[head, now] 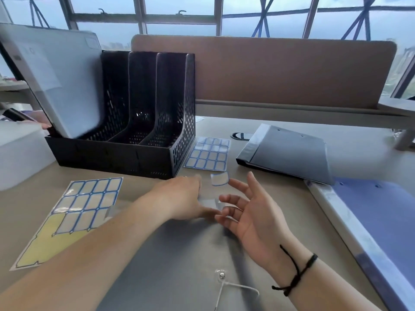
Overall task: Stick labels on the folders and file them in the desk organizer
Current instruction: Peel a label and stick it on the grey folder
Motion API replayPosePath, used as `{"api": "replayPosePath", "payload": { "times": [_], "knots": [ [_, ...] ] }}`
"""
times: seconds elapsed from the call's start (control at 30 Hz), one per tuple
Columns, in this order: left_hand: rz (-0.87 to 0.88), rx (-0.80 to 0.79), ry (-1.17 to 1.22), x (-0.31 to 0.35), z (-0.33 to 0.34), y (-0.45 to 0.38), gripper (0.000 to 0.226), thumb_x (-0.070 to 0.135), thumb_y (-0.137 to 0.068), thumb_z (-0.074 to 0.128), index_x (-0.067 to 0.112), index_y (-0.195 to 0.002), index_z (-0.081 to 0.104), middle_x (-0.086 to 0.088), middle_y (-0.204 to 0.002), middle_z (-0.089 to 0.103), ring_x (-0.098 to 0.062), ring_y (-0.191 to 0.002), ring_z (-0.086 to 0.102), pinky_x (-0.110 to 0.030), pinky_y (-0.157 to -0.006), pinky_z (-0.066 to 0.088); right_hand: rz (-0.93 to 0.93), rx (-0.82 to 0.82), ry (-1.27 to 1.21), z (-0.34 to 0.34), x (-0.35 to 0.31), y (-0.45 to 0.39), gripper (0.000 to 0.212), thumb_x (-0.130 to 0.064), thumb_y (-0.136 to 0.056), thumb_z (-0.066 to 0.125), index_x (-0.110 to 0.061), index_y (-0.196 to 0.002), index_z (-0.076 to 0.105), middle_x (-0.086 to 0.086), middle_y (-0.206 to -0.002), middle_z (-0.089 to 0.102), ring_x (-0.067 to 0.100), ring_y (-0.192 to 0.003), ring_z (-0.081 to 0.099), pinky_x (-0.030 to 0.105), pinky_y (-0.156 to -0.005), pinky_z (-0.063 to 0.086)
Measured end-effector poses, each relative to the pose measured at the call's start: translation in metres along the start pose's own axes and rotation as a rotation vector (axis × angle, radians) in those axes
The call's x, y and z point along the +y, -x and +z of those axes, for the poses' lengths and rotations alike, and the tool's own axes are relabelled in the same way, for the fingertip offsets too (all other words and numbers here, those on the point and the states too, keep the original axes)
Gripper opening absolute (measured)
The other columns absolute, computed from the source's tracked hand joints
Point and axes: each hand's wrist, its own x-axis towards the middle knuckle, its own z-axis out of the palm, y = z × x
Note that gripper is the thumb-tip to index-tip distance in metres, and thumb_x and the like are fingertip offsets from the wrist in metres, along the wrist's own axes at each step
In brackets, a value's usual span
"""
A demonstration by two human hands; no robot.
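Observation:
A grey folder (179, 265) with a string clasp lies flat in front of me. My left hand (182, 198) reaches across its top edge, fingers straight, with a pale label (208, 202) lying on the folder just off its thumb. My right hand (244, 212) hovers palm up with fingers spread, its fingertips at the label's right edge. A loose blue-edged label (220, 178) lies curled on the desk just beyond both hands. The black mesh desk organizer (143, 122) stands at the back left, with a white folder (67, 86) leaning in its leftmost slot.
A full label sheet (207, 157) lies beside the organizer, and a partly used sheet (85, 205) lies at my left. To the right lie a dark grey binder (292, 153) and a blue folder (381, 221). A white box (18, 153) sits far left. A brown divider panel (269, 70) closes the back.

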Motion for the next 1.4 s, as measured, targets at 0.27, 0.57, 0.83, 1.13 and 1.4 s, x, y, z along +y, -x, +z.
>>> {"api": "replayPosePath", "payload": {
  "times": [0.27, 0.57, 0.83, 1.13, 1.4],
  "knots": [
    [0.113, 0.02, 0.301, -0.028, -0.002, 0.0, 0.065, 0.075, -0.068, 0.069, 0.015, -0.067, 0.045, 0.007, -0.06, 0.04, -0.011, -0.055, 0.035, -0.029, -0.053, 0.028, -0.004, 0.042, -0.011, -0.007, -0.012, -0.001, 0.032, -0.035, -0.092, 0.061, -0.006, -0.1, 0.072, 0.009, -0.079, 0.065, 0.019, -0.057, 0.051, 0.034, -0.06, 0.051],
    [0.174, -0.013, 0.57, -0.039, -0.007, 0.0, 0.043, 0.052, -0.084, 0.07, 0.017, -0.064, 0.058, 0.009, -0.049, 0.048, -0.005, -0.045, 0.037, -0.013, -0.044, 0.031, -0.063, 0.014, -0.046, 0.0, -0.017, 0.007, 0.025, -0.027, -0.079, 0.067, -0.01, -0.095, 0.074, 0.007, -0.079, 0.064, 0.018, -0.059, 0.051, 0.032, -0.061, 0.05],
    [0.202, -0.128, 0.87, -0.042, -0.009, -0.001, 0.015, 0.031, -0.09, 0.07, 0.022, -0.078, 0.071, -0.005, -0.07, 0.061, -0.016, -0.063, 0.045, -0.025, -0.058, 0.035, -0.187, 0.023, 0.022, 0.0, -0.013, 0.005, 0.038, -0.018, -0.071, 0.071, -0.016, -0.109, 0.071, 0.009, -0.079, 0.065, 0.018, -0.059, 0.054, 0.029, -0.056, 0.049],
    [0.258, -0.187, 0.885, -0.025, -0.003, 0.008, 0.011, 0.025, -0.091, 0.07, 0.016, -0.086, 0.074, -0.02, -0.085, 0.073, -0.014, -0.062, 0.051, -0.024, -0.058, 0.04, -0.455, 0.114, 0.54, 0.001, 0.001, 0.001, 0.082, -0.002, -0.072, 0.084, -0.044, -0.132, 0.046, 0.003, -0.073, 0.072, 0.011, -0.061, 0.06, 0.017, -0.056, 0.047],
    [0.232, -0.183, 0.829, -0.023, -0.002, 0.01, 0.014, 0.026, -0.091, 0.07, 0.016, -0.083, 0.075, 0.0, -0.066, 0.067, -0.011, -0.056, 0.049, -0.02, -0.053, 0.039, -0.352, 0.101, 0.43, -0.002, -0.003, 0.001, 0.079, 0.01, -0.075, 0.077, -0.039, -0.13, 0.049, 0.012, -0.075, 0.074, 0.019, -0.065, 0.067, 0.026, -0.063, 0.055]
  ]
}}
